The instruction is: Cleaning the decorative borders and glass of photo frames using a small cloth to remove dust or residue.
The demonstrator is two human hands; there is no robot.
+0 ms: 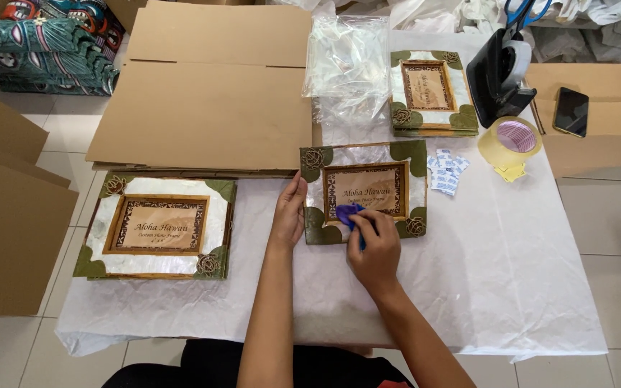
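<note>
A decorated photo frame (pixel 397 159) with green corners and a shell-like border lies flat at the table's centre. My left hand (pixel 289 213) rests against its left edge, fingers flat. My right hand (pixel 374 244) presses a small blue cloth (pixel 347 211) onto the frame's lower middle part. A similar frame (pixel 158 227) lies to the left, and a stack of such frames (pixel 433 92) sits at the back right.
The table (pixel 526 273) has a white cover. Flat cardboard sheets (pixel 210 93) lie at the back left, clear plastic bags (pixel 346 61) behind the centre frame. A tape roll (pixel 509 141), small white sachets (pixel 445 171), a black tape dispenser (pixel 501 72) and a phone (pixel 571 111) sit at the right.
</note>
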